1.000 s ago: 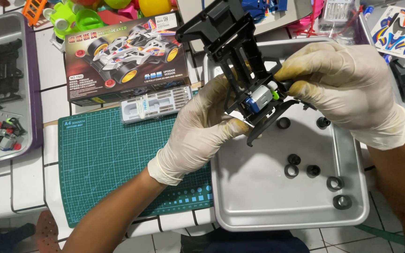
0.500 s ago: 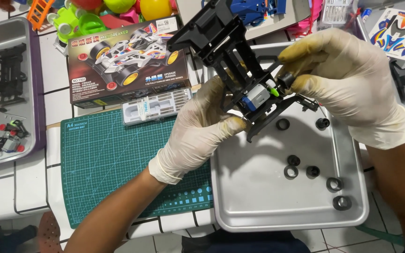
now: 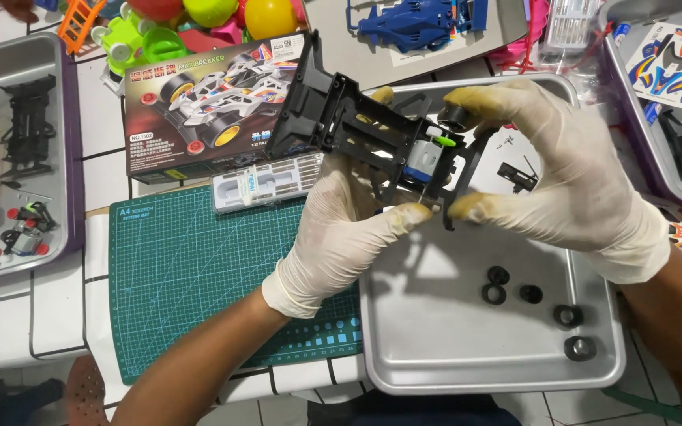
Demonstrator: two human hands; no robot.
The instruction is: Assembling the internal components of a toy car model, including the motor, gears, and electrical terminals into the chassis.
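Observation:
Both my hands wear pale latex gloves and hold a black toy race-car chassis (image 3: 357, 126) above a metal tray (image 3: 436, 371). My left hand (image 3: 341, 229) grips the chassis from below, near its middle. My right hand (image 3: 562, 173) pinches the chassis's right end, thumb under it and forefinger on top, beside a small blue-and-silver motor (image 3: 420, 162) with a green gear (image 3: 444, 140). Several small black wheels and tyres (image 3: 530, 293) lie loose in the tray.
A green cutting mat (image 3: 191, 284) lies left of the tray. Behind it are the toy car's box (image 3: 199, 102) and a clear parts case (image 3: 262, 183). A grey tray with black and yellow parts (image 3: 9, 158) sits at far left. A sticker sheet (image 3: 676, 55) lies at top right.
Both hands have tilted the chassis flatter and shifted it a little left. My right forefinger has come onto the top of its right end.

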